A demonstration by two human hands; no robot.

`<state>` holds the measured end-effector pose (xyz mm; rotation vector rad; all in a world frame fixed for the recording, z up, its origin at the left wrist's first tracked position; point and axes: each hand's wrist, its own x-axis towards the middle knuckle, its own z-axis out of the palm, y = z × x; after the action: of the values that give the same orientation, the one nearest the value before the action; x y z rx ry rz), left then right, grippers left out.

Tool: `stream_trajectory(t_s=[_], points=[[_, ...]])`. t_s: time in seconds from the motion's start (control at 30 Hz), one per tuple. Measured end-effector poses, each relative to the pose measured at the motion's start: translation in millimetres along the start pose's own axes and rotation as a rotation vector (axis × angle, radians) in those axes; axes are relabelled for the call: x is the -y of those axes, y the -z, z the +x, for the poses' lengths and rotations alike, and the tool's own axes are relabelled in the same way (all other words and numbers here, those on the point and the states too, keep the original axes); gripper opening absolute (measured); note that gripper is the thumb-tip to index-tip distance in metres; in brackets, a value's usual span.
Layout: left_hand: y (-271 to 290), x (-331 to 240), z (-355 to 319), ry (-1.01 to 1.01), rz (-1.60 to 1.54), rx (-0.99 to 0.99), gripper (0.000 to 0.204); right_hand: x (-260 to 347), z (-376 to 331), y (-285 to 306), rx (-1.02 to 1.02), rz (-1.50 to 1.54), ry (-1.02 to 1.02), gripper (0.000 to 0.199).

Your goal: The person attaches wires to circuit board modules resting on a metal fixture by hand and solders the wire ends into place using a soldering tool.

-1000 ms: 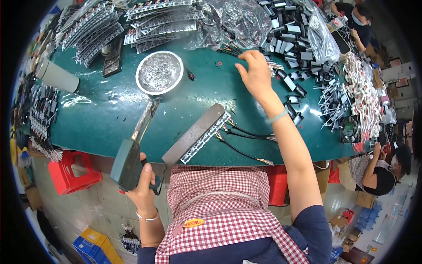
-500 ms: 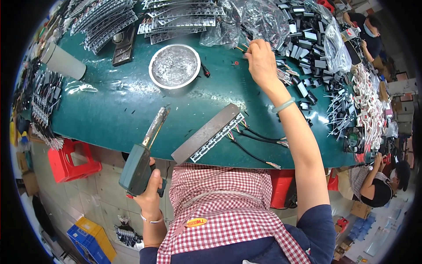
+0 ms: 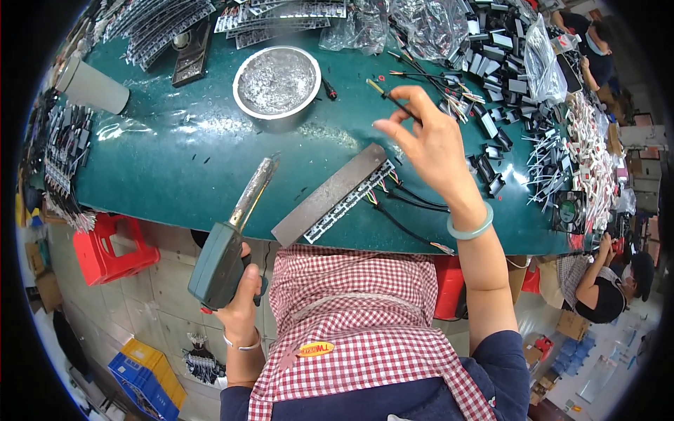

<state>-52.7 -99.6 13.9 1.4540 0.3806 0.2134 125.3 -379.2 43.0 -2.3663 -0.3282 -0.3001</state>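
My left hand [image 3: 241, 309] is wrapped round the grip of a dark green soldering gun [image 3: 216, 265], whose metal tip points up over the table's near edge. Raised above the table, my right hand [image 3: 439, 147] has a thin black cable [image 3: 399, 104] between its fingers, its pale yellowish end sticking out to the left. Between the hands lies a grey-brown bar [image 3: 326, 195] with a circuit board strip [image 3: 345, 205] along its right edge. Several black cables [image 3: 404, 231] with coloured wires run from that strip to the right.
A round metal bowl [image 3: 239, 107] of silvery material stands beyond the bar. Circuit strips [image 3: 158, 28], plastic bags [image 3: 428, 31], black housings [image 3: 502, 63] and white connectors [image 3: 588, 168] crowd the far and right sides. A cup [image 3: 95, 85] lies at left; two people work at right.
My right hand has drawn back toward me from the wire pile, bringing the black cable with it. The left hand still holds the soldering gun, and the view has shifted slightly.
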Motion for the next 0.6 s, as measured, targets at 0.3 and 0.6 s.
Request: stream_trajectory(t_s=[0.3, 0.6], points=[[6, 4, -3, -0.051, -0.036, 0.001, 0.044, 10, -69, -9, 0.013, -0.027, -0.045, 0.026], [8, 1, -5, -0.051, 0.007, 0.027, 0.044, 35, -99, -17, 0.129, -0.003, -0.321, 0.040]])
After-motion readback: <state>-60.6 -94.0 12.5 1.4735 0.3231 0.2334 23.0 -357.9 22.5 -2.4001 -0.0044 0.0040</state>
